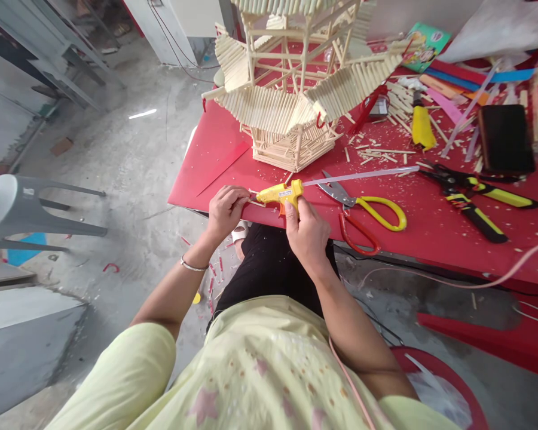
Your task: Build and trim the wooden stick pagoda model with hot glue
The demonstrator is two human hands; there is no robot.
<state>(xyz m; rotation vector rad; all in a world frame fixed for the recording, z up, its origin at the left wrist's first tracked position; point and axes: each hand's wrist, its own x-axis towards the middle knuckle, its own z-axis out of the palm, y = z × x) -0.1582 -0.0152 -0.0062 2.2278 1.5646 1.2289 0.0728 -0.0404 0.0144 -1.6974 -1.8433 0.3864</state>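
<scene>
My right hand [309, 234] is wrapped round the handle of a yellow hot glue gun [278, 194] with an orange trigger. From its back end sticks a long translucent glue stick [363, 176]. The nozzle points left, at the fingertips of my left hand [226, 209]. Those fingers are pinched together at the table's front edge; a thin pale piece shows by them, but what they hold is mostly hidden. Behind both hands stands a pagoda-like model [296, 113] built of wooden sticks, with tiered roofs.
Scissors [349, 203] with yellow and red handles lie right of the glue gun. Beyond them are pliers [470, 200], a black phone [506, 140], a yellow-handled tool [422, 126] and scattered sticks [399, 107] on the red table [219, 149]. A grey stool [40, 206] stands left; a pink cord [475, 283] hangs right.
</scene>
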